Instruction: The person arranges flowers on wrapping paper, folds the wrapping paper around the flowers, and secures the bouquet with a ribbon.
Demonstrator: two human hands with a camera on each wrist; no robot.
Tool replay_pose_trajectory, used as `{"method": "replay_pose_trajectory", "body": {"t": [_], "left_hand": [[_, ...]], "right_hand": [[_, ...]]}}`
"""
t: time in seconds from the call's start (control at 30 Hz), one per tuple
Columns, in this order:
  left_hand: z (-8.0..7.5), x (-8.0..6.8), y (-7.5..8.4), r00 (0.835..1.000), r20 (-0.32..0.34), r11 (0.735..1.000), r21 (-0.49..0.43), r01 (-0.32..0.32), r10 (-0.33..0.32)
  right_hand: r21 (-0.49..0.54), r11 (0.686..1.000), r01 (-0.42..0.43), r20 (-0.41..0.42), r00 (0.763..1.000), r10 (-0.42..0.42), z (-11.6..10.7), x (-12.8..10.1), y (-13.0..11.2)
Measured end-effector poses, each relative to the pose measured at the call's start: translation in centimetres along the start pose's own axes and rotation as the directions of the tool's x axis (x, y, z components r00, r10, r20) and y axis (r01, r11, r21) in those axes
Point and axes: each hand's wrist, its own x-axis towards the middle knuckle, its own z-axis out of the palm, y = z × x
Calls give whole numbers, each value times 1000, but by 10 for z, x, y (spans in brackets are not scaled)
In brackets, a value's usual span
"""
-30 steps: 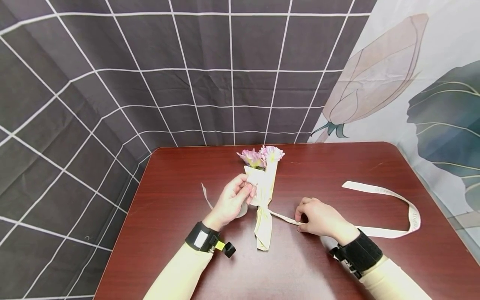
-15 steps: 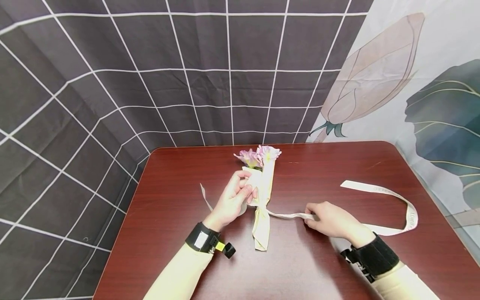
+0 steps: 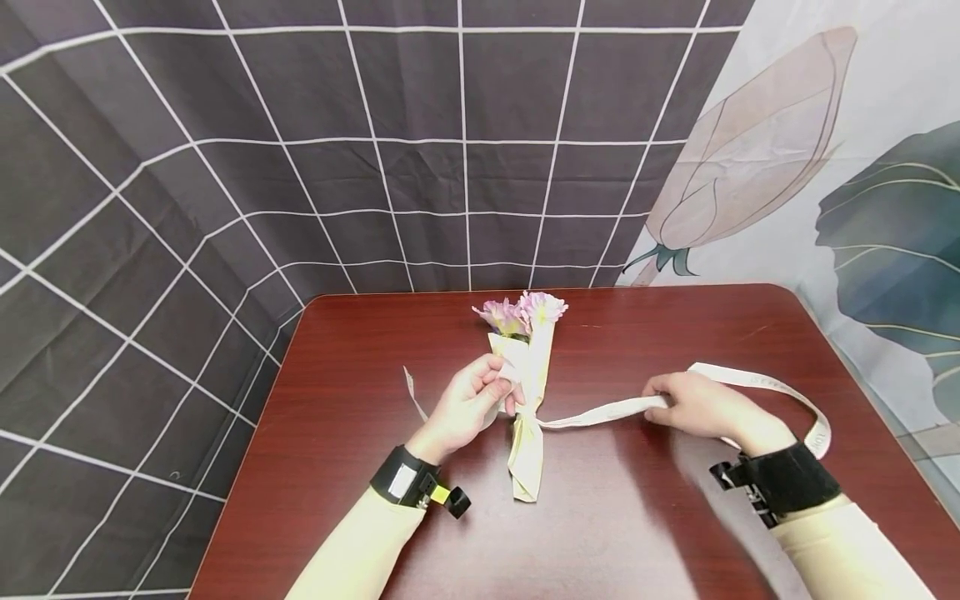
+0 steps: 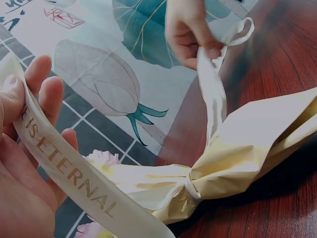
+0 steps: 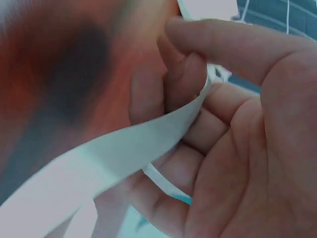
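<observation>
A small bouquet of pink-and-white flowers [image 3: 542, 308] in cream wrapping paper [image 3: 527, 467] lies on the table, its flower heads toward the back edge. White ribbon [image 3: 600, 414] is drawn round its narrow waist. My left hand [image 3: 467, 408] pinches one length of ribbon [image 4: 69, 173] between thumb and fingers beside the wrap; gold letters reading "ETERNAL" show on it. To the right, my right hand [image 3: 701, 404] grips the other length, which runs stretched from the waist to its fingers. In the right wrist view, the ribbon [image 5: 114, 148] passes across the curled fingers under the thumb.
The ribbon's loose tail [image 3: 817, 433] curves over the right side of the dark red table [image 3: 360, 517]. Another thin end [image 3: 411, 387] sticks out left of my left hand. A grey grid-patterned cloth [image 3: 420, 183] hangs behind, with a flower-printed one [image 3: 750, 167] at the right.
My right hand has slid away to the right along the ribbon, so the length between it and the bouquet is longer and flatter. The left hand has stayed nearly in place.
</observation>
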Motion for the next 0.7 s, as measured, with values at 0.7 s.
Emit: {"method": "replay_pose_trajectory", "body": {"t": [0.7], "left_hand": [[15, 1, 29, 996, 90, 988, 152, 8, -22]], "right_hand": [[144, 986, 80, -71, 995, -71, -81, 87, -71]]}}
